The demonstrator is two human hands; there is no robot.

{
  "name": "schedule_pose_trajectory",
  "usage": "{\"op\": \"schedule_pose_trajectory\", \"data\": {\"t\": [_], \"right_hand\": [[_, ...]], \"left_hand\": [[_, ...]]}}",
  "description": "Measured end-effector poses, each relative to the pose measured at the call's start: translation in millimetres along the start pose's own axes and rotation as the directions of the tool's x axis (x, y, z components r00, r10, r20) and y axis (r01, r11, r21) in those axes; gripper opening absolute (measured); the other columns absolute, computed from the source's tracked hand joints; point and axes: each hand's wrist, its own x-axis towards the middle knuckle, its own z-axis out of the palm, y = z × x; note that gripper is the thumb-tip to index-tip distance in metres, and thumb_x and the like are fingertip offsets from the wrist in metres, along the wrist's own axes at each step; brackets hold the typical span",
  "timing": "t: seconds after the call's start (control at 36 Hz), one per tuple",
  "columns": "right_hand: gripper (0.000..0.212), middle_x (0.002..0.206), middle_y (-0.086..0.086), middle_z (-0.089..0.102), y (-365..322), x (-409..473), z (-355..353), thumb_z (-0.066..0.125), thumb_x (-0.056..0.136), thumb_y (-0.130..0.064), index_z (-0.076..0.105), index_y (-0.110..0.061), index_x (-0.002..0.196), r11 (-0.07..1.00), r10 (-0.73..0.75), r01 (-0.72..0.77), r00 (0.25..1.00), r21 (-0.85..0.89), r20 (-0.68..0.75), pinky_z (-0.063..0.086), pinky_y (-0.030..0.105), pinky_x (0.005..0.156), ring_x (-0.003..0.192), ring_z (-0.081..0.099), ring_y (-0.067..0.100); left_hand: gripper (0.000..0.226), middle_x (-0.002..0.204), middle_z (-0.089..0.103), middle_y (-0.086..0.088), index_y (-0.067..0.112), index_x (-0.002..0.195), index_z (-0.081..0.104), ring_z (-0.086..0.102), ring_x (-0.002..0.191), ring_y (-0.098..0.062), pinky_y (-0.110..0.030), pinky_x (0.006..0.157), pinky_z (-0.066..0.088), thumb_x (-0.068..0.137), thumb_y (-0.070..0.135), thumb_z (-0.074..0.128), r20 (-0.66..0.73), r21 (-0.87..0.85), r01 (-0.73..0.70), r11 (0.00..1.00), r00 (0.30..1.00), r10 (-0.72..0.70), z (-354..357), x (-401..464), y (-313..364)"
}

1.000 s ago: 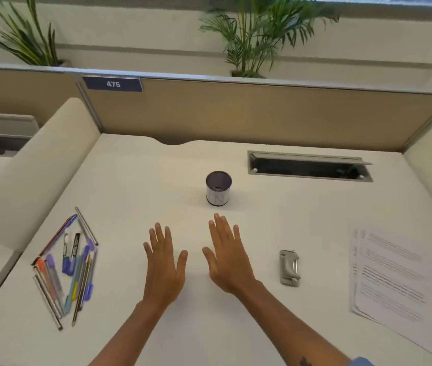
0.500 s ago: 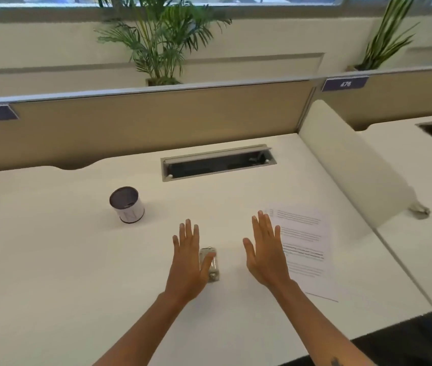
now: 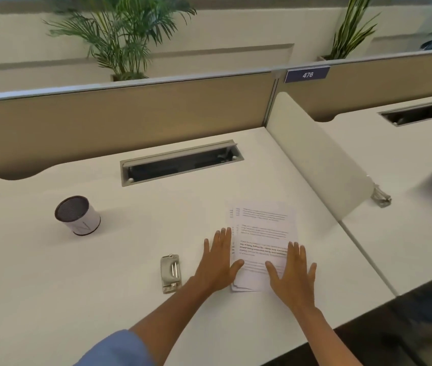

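A small stack of printed paper sheets (image 3: 263,228) lies on the white desk (image 3: 51,286), slightly fanned. My left hand (image 3: 216,262) is flat with straight fingers at the stack's left edge, its thumb over the sheets. My right hand (image 3: 292,276) is flat with spread fingers over the stack's lower right corner. Neither hand holds anything. A metal stapler (image 3: 170,273) lies just left of my left hand. A mesh pen cup (image 3: 77,215) with a white wrap stands further left.
An open cable tray slot (image 3: 180,163) is set into the desk behind the papers. A white side divider (image 3: 318,159) bounds the desk on the right, a tan partition (image 3: 120,114) at the back. The desk's front edge runs close to my right forearm.
The view has swung right; the pens at the left are out of sight. Both hands have moved right, past the stapler, onto the paper stack.
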Motion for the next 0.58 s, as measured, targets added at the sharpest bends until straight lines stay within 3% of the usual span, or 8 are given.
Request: {"op": "schedule_pose_trajectory", "data": {"t": [0.11,0.28,0.58], "right_hand": [[0.11,0.18,0.008,-0.009,16,-3,10,0.042,0.097,-0.077,-0.011,-0.013,0.169,0.999,0.039,-0.037,0.997,-0.039,0.067,-0.006,0.062,0.131,0.166,-0.011,0.026],[0.109,0.179,0.008,-0.018,18,-4,13,0.035,0.097,-0.079,-0.016,-0.014,0.168,0.997,0.028,-0.021,0.996,-0.077,0.087,-0.009,0.062,0.131,0.166,-0.015,0.028],[0.11,0.179,0.012,-0.013,15,-3,12,0.04,0.098,-0.076,-0.013,-0.01,0.168,0.993,0.012,-0.001,0.996,-0.121,0.09,-0.011,0.063,0.13,0.166,-0.013,0.03]], "left_hand": [[0.1,0.179,-0.02,-0.013,0.006,0.168,-0.018,-0.018,0.167,-0.032,-0.063,0.133,-0.008,0.108,0.06,0.042,0.034,0.053,0.041,0.998,0.999,-0.043,4,17,10],[0.109,0.179,-0.02,-0.014,0.004,0.167,-0.019,-0.019,0.166,-0.037,-0.07,0.13,-0.009,0.104,0.068,0.041,0.061,0.14,0.082,0.987,0.994,-0.091,15,27,14],[0.116,0.178,-0.026,-0.006,0.009,0.165,-0.027,-0.007,0.168,-0.032,-0.064,0.133,-0.007,0.101,0.056,0.058,-0.04,-0.058,0.073,0.996,0.996,-0.075,24,29,23]]}}
